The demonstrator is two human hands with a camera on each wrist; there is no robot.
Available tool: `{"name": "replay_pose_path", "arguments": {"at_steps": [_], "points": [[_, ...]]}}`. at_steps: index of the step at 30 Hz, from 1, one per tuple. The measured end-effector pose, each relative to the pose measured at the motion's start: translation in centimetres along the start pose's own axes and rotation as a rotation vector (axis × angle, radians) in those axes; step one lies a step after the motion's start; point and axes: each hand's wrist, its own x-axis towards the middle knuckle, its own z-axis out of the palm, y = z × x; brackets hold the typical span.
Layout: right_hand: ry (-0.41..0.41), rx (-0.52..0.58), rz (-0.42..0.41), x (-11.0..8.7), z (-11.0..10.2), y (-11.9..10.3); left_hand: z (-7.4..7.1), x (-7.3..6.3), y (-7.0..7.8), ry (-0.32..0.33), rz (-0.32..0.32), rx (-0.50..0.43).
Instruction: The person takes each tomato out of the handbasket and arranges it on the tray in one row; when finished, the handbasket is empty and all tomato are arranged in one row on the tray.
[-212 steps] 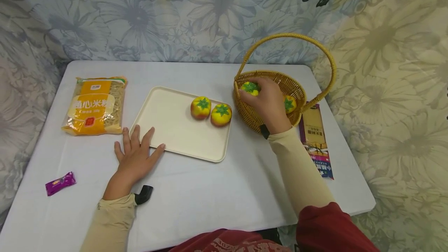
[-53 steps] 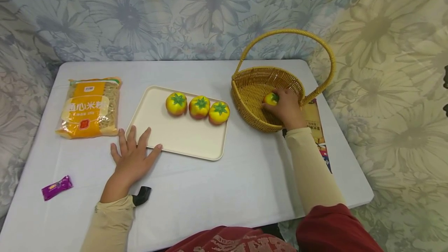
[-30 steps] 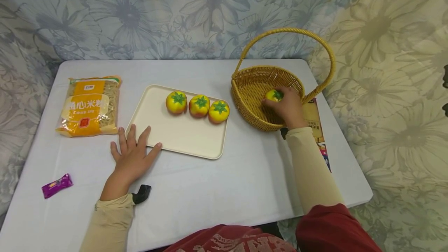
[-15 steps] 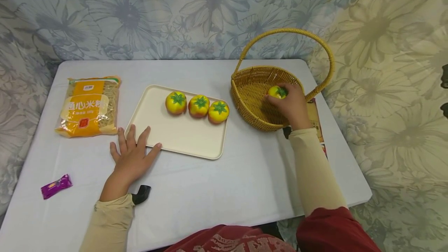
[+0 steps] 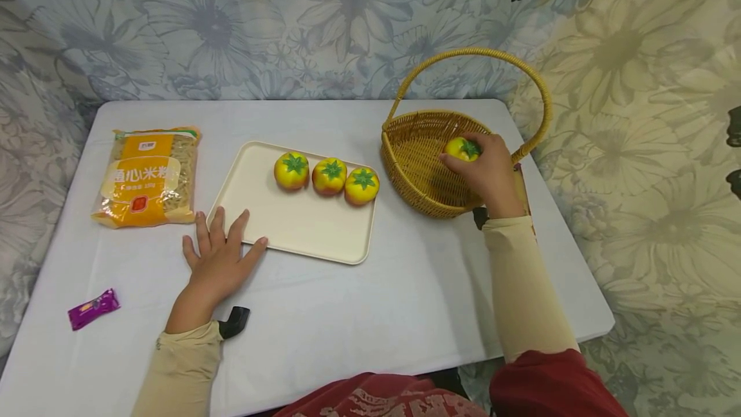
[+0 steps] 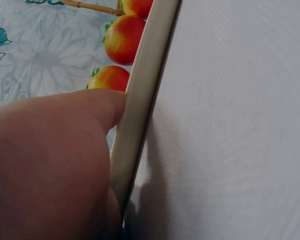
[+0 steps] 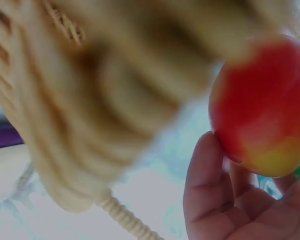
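Note:
My right hand (image 5: pixel 489 166) pinches a round red-and-yellow tomato-like fruit (image 5: pixel 461 148) with a green leafy top, over the wicker basket (image 5: pixel 405 179). In the right wrist view, fingers (image 7: pixel 205 175) curl against the fruit (image 7: pixel 262 110), and the blurred basket rim (image 7: pixel 125 100) is close by. Three similar fruits (image 5: pixel 329 176) sit in a row on the cream tray (image 5: pixel 307 237). My left hand (image 5: pixel 217 269) lies spread at the tray's near left corner. The left wrist view has its thumb (image 6: pixel 110 107) against the tray's rim (image 6: pixel 140 110).
A bag of dry noodles (image 5: pixel 147 176) lies left of the tray. Nearer the left front is a purple wrapped sweet (image 5: pixel 94 309). The basket's tall handle (image 5: pixel 480 51) arches over it. A flat packet (image 5: pixel 522 195) lies behind the right forearm, mostly hidden.
Earlier, one fruit in the basket joined two on the tray, making three. Over the last second my right hand rises slightly rightward with another fruit. The left hand stays put.

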Motion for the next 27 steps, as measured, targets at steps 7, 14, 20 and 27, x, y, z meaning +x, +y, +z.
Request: {"name": "replay_pose_path", "arguments": {"at_steps": [7,14,20,27], "points": [[-0.034,0.027,0.012,-0.3,-0.4,-1.4,0.0,-0.1,-0.1,0.007,0.0,-0.007],[-0.05,0.05,0.001,-0.1,-0.2,-2.6,0.2,0.0,-0.5,0.022,0.015,-0.013],[-0.059,0.095,-0.028,0.1,0.3,-3.9,0.3,0.1,-0.6,0.02,0.019,-0.011],[-0.052,0.101,-0.051,0.2,1.2,-5.3,0.3,0.1,-0.5,0.018,0.022,-0.01]]}}
